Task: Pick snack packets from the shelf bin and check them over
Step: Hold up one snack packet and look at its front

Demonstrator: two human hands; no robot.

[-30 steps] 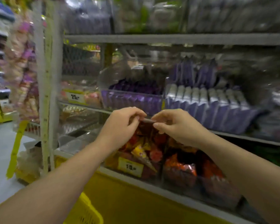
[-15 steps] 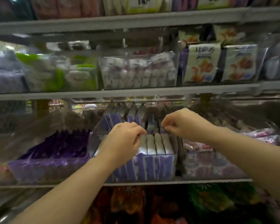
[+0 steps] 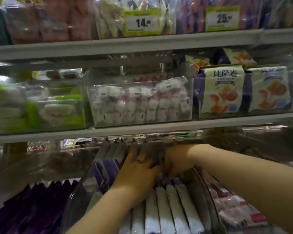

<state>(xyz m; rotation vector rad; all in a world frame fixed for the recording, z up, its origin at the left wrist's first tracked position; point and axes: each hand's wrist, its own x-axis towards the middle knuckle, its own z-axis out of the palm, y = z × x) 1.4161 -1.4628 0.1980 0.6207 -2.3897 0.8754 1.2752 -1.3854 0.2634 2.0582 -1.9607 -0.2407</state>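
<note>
A clear plastic shelf bin [image 3: 78, 198] holds a row of upright purple-and-white snack packets [image 3: 169, 210], with more grey-topped packets [image 3: 112, 149] standing behind them. Both my hands are inside the bin, close together at the middle of the row. My left hand [image 3: 137, 171] lies with its fingers spread and straight against the packet tops. Just right of it, my right hand [image 3: 176, 159] has its fingers curled down over the top of a packet; the fingertips are hidden among the packets.
A dark purple packet bin [image 3: 32, 208] stands to the left and pink packets [image 3: 235, 205] lie to the right. The shelf edge [image 3: 142, 130] runs just above my hands, carrying bins of white-pink sweets [image 3: 140, 103], green packs [image 3: 41, 105] and pizza-roll packs [image 3: 222, 90].
The view has tilted up from the lower orange snack shelf. Both hands rose to the purple-and-white packet bin and pushed deeper into the row, coming closer together.
</note>
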